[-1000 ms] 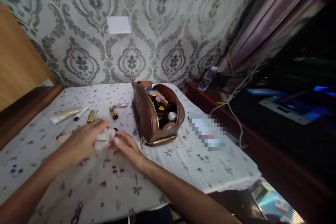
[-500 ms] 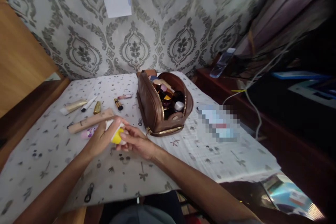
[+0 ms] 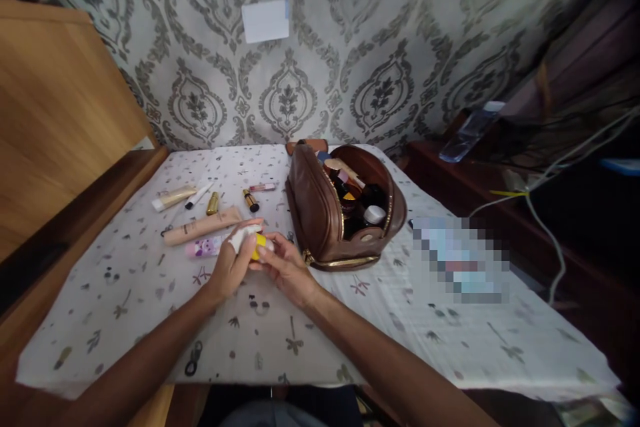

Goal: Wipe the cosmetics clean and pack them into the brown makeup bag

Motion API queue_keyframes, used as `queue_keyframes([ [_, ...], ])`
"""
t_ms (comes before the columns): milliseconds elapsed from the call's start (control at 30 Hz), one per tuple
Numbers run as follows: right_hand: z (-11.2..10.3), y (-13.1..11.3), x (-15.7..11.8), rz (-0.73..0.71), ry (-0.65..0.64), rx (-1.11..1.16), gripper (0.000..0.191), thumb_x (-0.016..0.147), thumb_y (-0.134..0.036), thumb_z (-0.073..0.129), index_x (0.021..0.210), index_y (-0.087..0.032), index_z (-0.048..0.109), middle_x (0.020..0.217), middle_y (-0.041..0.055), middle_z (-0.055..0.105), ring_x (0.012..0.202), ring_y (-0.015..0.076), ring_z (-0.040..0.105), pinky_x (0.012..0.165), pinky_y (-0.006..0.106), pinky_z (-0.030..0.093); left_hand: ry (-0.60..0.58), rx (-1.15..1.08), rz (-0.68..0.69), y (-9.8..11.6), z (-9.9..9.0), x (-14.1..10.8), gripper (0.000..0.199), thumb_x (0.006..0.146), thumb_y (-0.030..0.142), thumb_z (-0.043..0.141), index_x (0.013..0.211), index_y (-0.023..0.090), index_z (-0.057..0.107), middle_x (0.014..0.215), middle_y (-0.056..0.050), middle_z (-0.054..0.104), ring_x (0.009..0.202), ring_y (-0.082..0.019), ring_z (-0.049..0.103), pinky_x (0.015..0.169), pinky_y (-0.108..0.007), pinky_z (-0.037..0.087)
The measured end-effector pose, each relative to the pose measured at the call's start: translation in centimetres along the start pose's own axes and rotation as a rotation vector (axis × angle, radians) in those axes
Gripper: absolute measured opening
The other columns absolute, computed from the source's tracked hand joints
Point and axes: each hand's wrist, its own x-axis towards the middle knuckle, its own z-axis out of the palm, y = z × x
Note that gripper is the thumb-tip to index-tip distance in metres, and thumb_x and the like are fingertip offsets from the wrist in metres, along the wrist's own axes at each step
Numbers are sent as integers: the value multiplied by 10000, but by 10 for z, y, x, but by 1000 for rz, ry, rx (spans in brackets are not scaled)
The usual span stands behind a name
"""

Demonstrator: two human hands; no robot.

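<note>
Tissue (image 3: 242, 238), or something like it, bunches in the left hand (image 3: 227, 273), fingers curled around it. The right hand (image 3: 293, 275) pinches a yellow-and-white container (image 3: 261, 245) against it, brown bag (image 3: 315, 213) at two o'clock. Light, even pressure would best keep that small piece steady.

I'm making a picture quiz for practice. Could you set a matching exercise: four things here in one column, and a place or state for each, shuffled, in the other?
1. Brown bag
2. White card
3. Clear bottle
4. Yellow-and-white item

A. On the patterned wall
B. Between left hand and right hand
C. Unzipped, containers inside
D. Tilted, right of the bag

Pairs: 1-C, 2-A, 3-D, 4-B
</note>
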Motion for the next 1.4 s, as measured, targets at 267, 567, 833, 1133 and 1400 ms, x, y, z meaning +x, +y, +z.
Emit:
queue_keyframes([
  [267,-4,2,5,37,85,-22,454,633,-537,862,848,-174,693,693,-33,645,549,79,556,492,198,483,-32,498,576,-10,-9,0,471,983,347,484,1415,173,412,1246,-148,644,1156,-253,623,971,-375,521],
  [567,-6,4,9,28,86,34,565,517,-576,894,830,-146,705,696,-8,666,587,105,586,491,216,490,-39,685,660,-14,-18,3,335,999,350,443,1291,200,509,1061,-98,677,959,-251,679,734,-320,554],
  [833,-5,1,8,-29,99,19,547,466,-467,947,806,-157,653,759,-10,677,699,127,642,644,267,565,-21,669,601,-18,-22,5,285,1001,344,416,1222,212,539,1040,-78,677,923,-238,691,755,-322,545],
  [1133,-3,1,1,-66,105,-170,529,487,-398,946,904,-223,671,825,-62,622,701,107,638,741,285,565,-8,370,329,-12,-17,5,271,964,364,408,1010,202,620,931,-66,698,887,-215,667,810,-311,537],
  [1400,0,-3,-1,-30,13,-328,439,578,-349,914,860,-208,608,769,-45,672,662,102,603,646,227,472,6,208,196,0,-22,3,498,998,488,309,857,179,673,805,-64,683,753,-199,621,738,-316,498],
])
